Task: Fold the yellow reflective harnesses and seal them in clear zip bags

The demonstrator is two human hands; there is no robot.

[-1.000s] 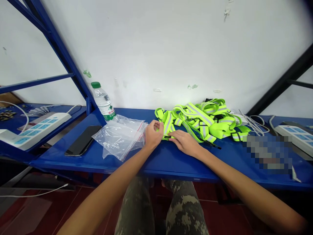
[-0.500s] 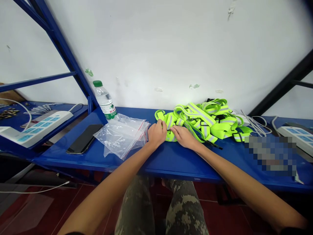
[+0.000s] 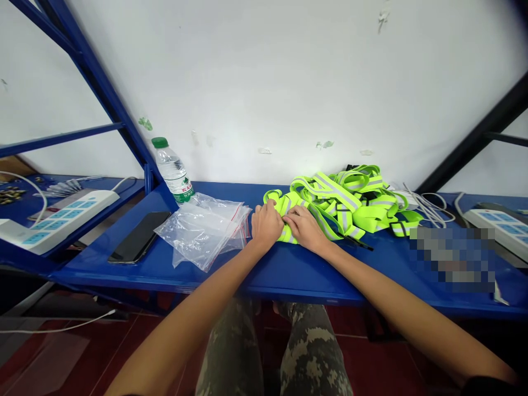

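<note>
A neon-yellow reflective strap (image 3: 291, 201) with a grey stripe lies bunched between my two hands on the blue table (image 3: 305, 275). My left hand (image 3: 267, 224) is closed on its left side, fingers curled. From the right, my right hand (image 3: 304, 226) pinches the same strap, its thumb and fingertips close to my left hand. What exactly lies under the fingertips is hidden. Behind and to the right spreads a tangled pile of similar straps (image 3: 350, 192) with black buckles. Just left of my left hand lie clear zip bags (image 3: 202, 225) with red seal lines.
A water bottle (image 3: 173, 170) with a green cap stands at the back left, beside the blue frame post. A black phone (image 3: 139, 236) lies left of the bags. White power strips (image 3: 70, 220) sit at both sides, and white cable (image 3: 437, 209) coils right of the pile.
My right hand's fingers have curled in closer to my left hand on the strap. The whole view has shifted slightly; the pile, bags, bottle and phone stay in place.
</note>
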